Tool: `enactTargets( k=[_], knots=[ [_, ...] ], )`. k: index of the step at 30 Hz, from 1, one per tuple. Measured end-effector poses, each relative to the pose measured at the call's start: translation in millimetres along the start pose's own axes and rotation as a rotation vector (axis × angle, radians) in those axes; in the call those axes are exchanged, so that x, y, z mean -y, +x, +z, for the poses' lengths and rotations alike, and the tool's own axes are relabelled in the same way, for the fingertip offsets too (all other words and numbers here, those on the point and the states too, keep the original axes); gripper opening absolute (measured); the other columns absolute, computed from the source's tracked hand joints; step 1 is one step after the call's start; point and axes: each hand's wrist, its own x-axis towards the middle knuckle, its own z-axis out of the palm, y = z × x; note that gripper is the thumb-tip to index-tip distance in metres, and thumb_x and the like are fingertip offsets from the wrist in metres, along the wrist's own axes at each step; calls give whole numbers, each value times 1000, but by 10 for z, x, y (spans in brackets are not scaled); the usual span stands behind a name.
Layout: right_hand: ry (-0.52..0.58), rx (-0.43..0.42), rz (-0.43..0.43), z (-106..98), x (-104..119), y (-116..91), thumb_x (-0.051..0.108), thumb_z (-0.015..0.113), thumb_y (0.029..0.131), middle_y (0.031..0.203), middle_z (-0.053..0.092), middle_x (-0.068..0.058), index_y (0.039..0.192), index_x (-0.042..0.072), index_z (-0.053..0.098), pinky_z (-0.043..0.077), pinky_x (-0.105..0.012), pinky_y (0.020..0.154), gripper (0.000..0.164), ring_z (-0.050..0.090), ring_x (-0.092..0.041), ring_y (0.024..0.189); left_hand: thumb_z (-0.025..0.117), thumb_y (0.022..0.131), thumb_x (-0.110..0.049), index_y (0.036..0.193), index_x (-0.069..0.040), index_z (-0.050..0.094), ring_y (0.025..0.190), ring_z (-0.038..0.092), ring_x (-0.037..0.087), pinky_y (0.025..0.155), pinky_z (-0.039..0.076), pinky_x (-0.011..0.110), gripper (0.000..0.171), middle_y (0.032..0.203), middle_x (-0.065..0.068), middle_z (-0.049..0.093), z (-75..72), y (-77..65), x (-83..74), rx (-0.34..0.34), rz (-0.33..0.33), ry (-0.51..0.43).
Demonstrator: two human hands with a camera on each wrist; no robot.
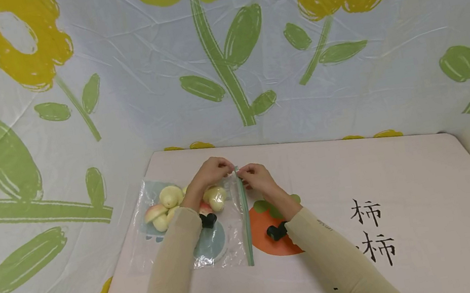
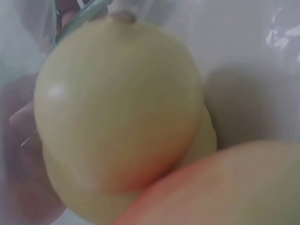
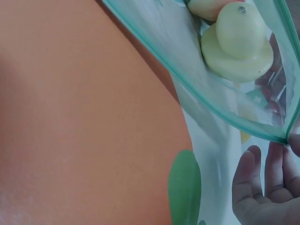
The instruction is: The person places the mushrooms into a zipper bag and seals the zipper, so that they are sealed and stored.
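Note:
A clear zip bag with a green zip strip lies on the table, its opening facing right. Inside it are several pale yellow, pear-shaped fruits, some blushed red. My left hand pinches the bag at the far end of the strip. Right beside it, my right hand pinches the same corner between thumb and fingers. In the right wrist view the strip's two edges meet at the right fingertips and gape apart away from them. One fruit fills much of the left wrist view, partly hiding the left hand.
The pale table cover carries a printed orange persimmon beneath the right forearm and black characters to the right. A white flowered curtain hangs along the table's back and sides.

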Motion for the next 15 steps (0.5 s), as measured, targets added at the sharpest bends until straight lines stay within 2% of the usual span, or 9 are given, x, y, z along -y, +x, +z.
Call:
enactTargets(
  k=[10,15],
  knots=[
    [-10,21,-8,4,-66,6,20,64,100,98,67,-9,106,0,68,56,-39,79,21,65,-22,80,55,100,-11,109,0,73,93,64,25,84,52,36,23,109,12,70,-7,-9,51,24,-11,-52],
    [-8,38,-27,-11,-100,-7,20,63,100,99,67,-9,107,0,68,56,-40,80,22,65,-22,83,56,101,-14,110,1,73,94,65,24,85,51,36,24,111,12,70,1,-11,58,20,-6,-42]
  ],
)
